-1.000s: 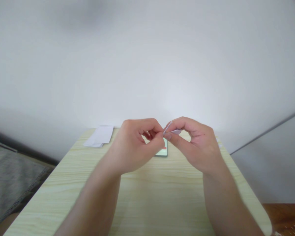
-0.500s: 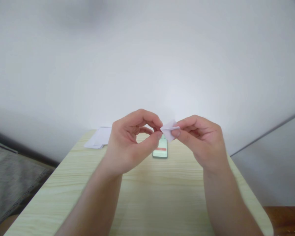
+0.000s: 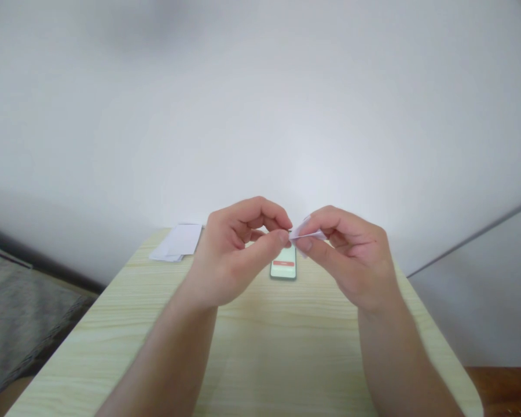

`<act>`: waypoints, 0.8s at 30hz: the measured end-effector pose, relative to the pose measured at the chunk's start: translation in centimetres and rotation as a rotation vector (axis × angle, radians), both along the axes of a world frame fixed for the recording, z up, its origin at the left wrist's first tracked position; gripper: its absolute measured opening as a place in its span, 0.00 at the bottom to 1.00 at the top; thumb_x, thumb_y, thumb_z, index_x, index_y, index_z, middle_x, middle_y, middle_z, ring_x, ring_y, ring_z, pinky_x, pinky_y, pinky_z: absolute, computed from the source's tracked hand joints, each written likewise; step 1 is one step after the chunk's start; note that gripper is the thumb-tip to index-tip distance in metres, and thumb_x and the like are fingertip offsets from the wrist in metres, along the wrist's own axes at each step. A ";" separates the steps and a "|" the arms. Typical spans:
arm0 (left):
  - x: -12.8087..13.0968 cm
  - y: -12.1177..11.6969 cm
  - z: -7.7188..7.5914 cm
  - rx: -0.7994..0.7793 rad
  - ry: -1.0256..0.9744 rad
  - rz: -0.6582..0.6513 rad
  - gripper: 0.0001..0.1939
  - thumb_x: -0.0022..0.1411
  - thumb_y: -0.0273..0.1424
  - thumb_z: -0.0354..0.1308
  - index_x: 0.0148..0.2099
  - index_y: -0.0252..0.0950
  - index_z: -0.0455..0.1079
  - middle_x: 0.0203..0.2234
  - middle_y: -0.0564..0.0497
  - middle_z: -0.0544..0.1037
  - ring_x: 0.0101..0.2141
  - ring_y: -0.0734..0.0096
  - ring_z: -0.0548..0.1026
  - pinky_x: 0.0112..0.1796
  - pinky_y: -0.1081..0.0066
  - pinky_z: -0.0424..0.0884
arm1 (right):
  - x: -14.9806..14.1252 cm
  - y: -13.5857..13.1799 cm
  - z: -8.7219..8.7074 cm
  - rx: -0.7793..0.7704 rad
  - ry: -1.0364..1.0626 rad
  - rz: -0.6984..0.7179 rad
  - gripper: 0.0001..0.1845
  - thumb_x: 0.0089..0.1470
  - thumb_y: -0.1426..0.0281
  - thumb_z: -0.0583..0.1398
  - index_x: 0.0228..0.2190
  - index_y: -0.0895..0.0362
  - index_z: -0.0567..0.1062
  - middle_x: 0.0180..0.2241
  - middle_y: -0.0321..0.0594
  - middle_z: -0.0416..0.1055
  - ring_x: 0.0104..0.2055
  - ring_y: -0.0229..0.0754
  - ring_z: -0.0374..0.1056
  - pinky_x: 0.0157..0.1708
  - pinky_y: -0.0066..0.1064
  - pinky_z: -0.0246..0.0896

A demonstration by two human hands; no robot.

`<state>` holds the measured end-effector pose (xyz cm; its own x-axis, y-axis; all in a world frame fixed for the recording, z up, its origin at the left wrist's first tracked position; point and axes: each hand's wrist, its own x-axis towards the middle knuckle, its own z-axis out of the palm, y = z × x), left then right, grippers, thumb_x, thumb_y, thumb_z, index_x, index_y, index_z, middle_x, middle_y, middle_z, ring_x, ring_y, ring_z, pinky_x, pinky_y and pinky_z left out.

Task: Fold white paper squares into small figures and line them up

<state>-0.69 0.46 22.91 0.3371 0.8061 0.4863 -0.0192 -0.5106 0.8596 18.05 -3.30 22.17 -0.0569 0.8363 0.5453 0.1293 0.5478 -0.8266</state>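
Phone writing: we saw a red bar across the lit, pale green screen of the phone (image 3: 283, 271), with marks on it too small for us to read.
Phone place: it lay face up on the table (image 3: 282, 341), beyond the hands, its upper part partly hidden from us by the left fingers.
Table: we saw a pale, yellowish top with wavy wood grain and a rounded near right corner; its far edge ran along the wall (image 3: 260, 104).
Room: the wall was plain and whitish; on the right we saw a dark slanting line (image 3: 460, 238) and a strip of reddish-brown floor (image 3: 503, 389), on the left a grey cloth (image 3: 21, 324) with a dark edge.
Paper pile: several white sheets (image 3: 182, 240) overlapped unevenly at the table's far left.
Folded paper: we saw the small white piece (image 3: 310, 235) between the two hands, raised above the table.
Right hand: the right hand (image 3: 358, 255) had thumb and forefinger closed on the folded paper.
Left hand: the left hand (image 3: 234, 252) had thumb and forefinger nearly together at the paper's left tip; we could not tell whether they gripped it.
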 end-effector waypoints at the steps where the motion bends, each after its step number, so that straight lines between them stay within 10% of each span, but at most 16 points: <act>1: -0.2 0.2 0.1 -0.032 0.029 -0.031 0.03 0.62 0.27 0.62 0.36 0.36 0.77 0.25 0.51 0.78 0.28 0.71 0.74 0.29 0.72 0.71 | 0.1 0.1 -0.1 0.041 -0.015 -0.001 0.03 0.58 0.70 0.68 0.36 0.51 0.81 0.36 0.38 0.77 0.38 0.43 0.73 0.37 0.36 0.69; 12: -1.4 1.3 1.0 -0.286 0.284 -0.339 0.08 0.57 0.23 0.59 0.28 0.36 0.77 0.18 0.54 0.73 0.22 0.77 0.67 0.24 0.73 0.62 | 1.0 -0.2 0.6 0.134 -0.264 0.140 0.03 0.59 0.73 0.67 0.36 0.52 0.81 0.38 0.39 0.75 0.39 0.42 0.71 0.42 0.38 0.68; 24: -1.1 0.9 1.0 -0.262 0.363 -0.206 0.07 0.56 0.26 0.57 0.27 0.36 0.74 0.17 0.54 0.71 0.21 0.77 0.66 0.22 0.75 0.61 | 0.7 -0.1 0.1 0.215 -0.336 0.029 0.04 0.59 0.72 0.66 0.36 0.51 0.81 0.42 0.40 0.74 0.40 0.43 0.72 0.41 0.38 0.71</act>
